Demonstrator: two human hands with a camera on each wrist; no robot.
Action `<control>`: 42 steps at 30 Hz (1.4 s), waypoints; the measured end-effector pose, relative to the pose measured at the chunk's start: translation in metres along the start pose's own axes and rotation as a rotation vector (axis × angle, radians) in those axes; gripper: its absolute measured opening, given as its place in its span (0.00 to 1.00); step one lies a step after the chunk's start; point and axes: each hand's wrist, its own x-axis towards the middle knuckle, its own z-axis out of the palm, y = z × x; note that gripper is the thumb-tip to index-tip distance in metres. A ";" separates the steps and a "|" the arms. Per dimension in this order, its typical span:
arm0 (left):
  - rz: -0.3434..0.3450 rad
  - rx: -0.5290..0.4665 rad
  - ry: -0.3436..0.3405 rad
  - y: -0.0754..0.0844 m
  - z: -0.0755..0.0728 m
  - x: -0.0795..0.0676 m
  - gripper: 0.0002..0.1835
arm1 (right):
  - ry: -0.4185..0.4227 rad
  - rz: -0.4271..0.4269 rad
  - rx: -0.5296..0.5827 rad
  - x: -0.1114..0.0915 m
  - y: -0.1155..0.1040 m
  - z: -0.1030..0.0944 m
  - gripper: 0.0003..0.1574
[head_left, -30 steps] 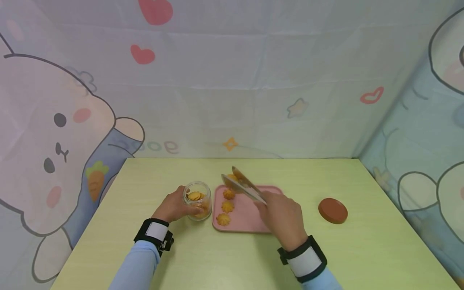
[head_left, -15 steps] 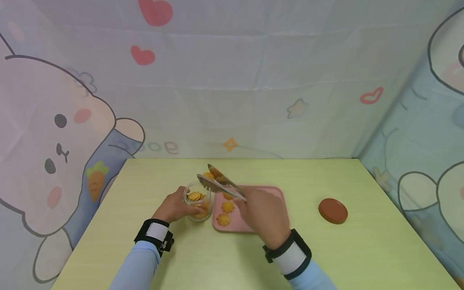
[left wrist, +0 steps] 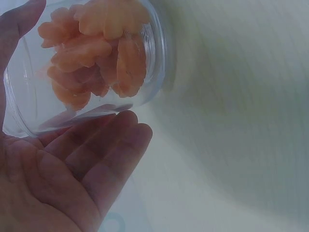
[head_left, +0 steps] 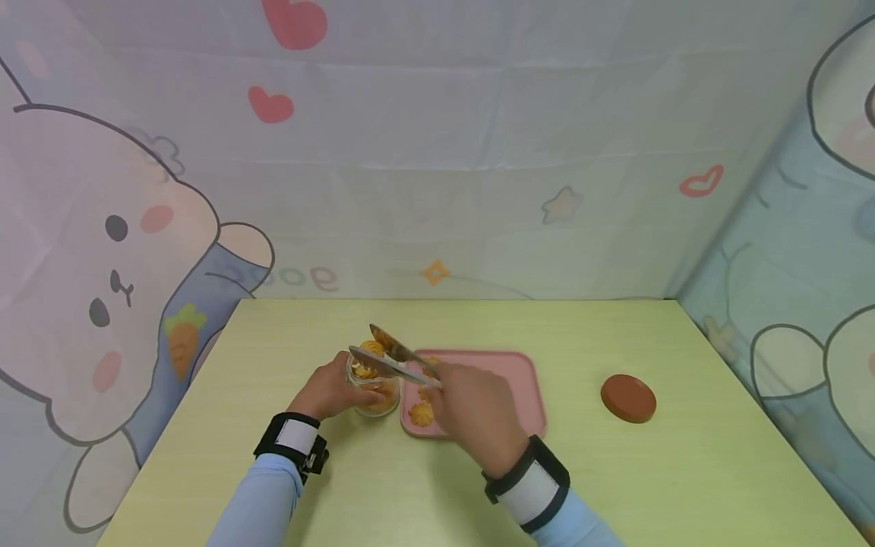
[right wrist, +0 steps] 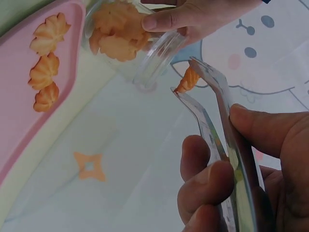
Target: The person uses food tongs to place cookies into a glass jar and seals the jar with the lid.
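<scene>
My left hand (head_left: 335,387) grips a clear glass jar (head_left: 383,399) from its left side, thumb across the front. Inside it lie several golden ridged cookies (left wrist: 91,53), seen through the glass in the left wrist view. In my right hand (head_left: 481,410) is a pair of metal tongs (right wrist: 217,116), and their tips pinch one cookie (right wrist: 188,79). That cookie hangs just above the jar's open mouth (right wrist: 157,58). Three more cookies (right wrist: 45,70) lie in a row along one side of a pink tray (head_left: 519,380), partly hidden by my right hand in the head view.
A round brown lid (head_left: 629,398) lies on the right part of the pale yellow-green table (head_left: 704,471). The tray stands right beside the jar. Behind the table hangs a cloth backdrop (head_left: 424,152) with cartoon prints.
My right hand has moved left with the tongs, carrying the cookie from over the tray's far left corner to above the jar. The left hand and jar have stayed put.
</scene>
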 end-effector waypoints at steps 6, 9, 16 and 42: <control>-0.013 0.004 -0.005 0.000 0.001 0.001 0.53 | -0.009 0.017 0.014 -0.001 0.002 0.001 0.13; -0.022 0.007 -0.005 0.000 0.002 0.001 0.54 | -0.016 0.038 0.025 -0.001 0.005 -0.001 0.11; -0.013 0.025 -0.004 0.001 0.002 0.001 0.55 | -0.025 0.075 0.051 -0.002 0.013 -0.004 0.10; 0.013 0.004 0.016 -0.004 0.003 0.004 0.52 | -0.015 0.182 0.025 -0.022 0.044 0.006 0.13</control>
